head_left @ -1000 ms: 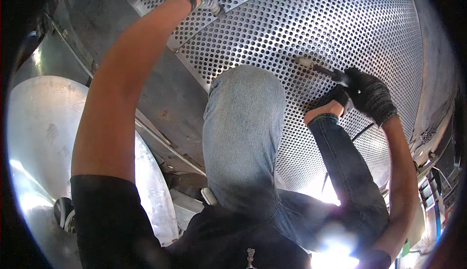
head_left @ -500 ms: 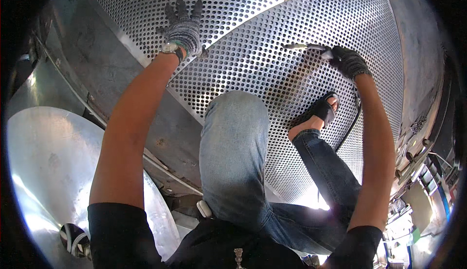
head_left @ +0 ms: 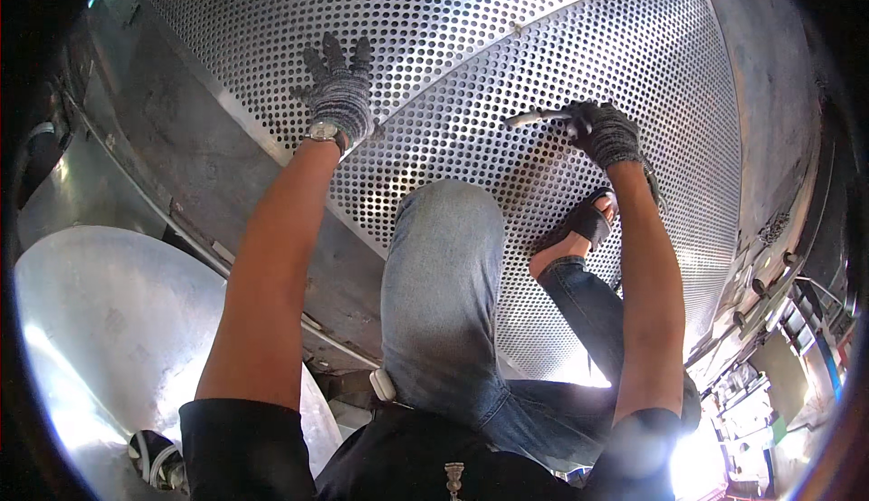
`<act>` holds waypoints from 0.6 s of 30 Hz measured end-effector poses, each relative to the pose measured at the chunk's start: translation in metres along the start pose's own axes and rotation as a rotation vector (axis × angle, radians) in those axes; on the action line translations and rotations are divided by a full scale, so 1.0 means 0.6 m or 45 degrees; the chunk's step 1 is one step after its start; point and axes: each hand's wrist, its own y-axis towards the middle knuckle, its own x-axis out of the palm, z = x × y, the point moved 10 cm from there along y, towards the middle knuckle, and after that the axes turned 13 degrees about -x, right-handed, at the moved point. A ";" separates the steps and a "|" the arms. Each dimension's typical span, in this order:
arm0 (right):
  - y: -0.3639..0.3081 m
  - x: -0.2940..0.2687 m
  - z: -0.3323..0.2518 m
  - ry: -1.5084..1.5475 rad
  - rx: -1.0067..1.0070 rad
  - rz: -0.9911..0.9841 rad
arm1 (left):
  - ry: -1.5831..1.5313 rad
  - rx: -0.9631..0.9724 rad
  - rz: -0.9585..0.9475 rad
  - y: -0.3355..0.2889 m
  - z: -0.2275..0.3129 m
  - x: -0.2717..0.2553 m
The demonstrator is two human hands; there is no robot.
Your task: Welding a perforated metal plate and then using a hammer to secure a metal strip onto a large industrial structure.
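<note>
My left hand (head_left: 340,94), in a grey knitted glove with a watch at the wrist, lies spread on a perforated metal sheet (head_left: 434,57), fingers pointing away from me. My right hand (head_left: 606,132), gloved too, is closed round a welding torch (head_left: 536,118). The torch's pale, bent neck points left, close over the sheet. A dark cable trails from it behind my right wrist. Most of its handle is hidden in the glove. Between my hands a seam (head_left: 516,30) crosses the curved sheet diagonally.
My bent knee (head_left: 448,229) and sandalled foot (head_left: 593,220) rest over the sheet. A plain dark metal band (head_left: 172,94) borders it on the left. A large shiny metal disc (head_left: 118,311) stands at lower left. Assorted clutter (head_left: 742,392) lies at lower right.
My right hand has moved left and slightly nearer with the torch. The left hand, still spread on the sheet, sits a little lower in the view, which has shifted slightly.
</note>
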 end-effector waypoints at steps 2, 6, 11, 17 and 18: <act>0.001 0.002 0.025 0.086 0.049 -0.114 | -0.026 0.030 0.032 -0.003 0.017 -0.009; 0.012 -0.002 -0.023 0.245 -0.055 -0.215 | -0.023 0.035 0.063 0.003 0.012 -0.005; -0.007 -0.070 -0.170 0.858 -0.179 -0.074 | -0.079 0.046 0.087 0.003 0.011 -0.010; -0.027 0.013 -0.244 0.868 -0.195 -0.090 | -0.127 0.045 0.106 0.005 0.010 -0.003; -0.024 0.021 -0.253 0.871 -0.197 -0.091 | -0.122 0.047 0.116 0.004 0.009 -0.003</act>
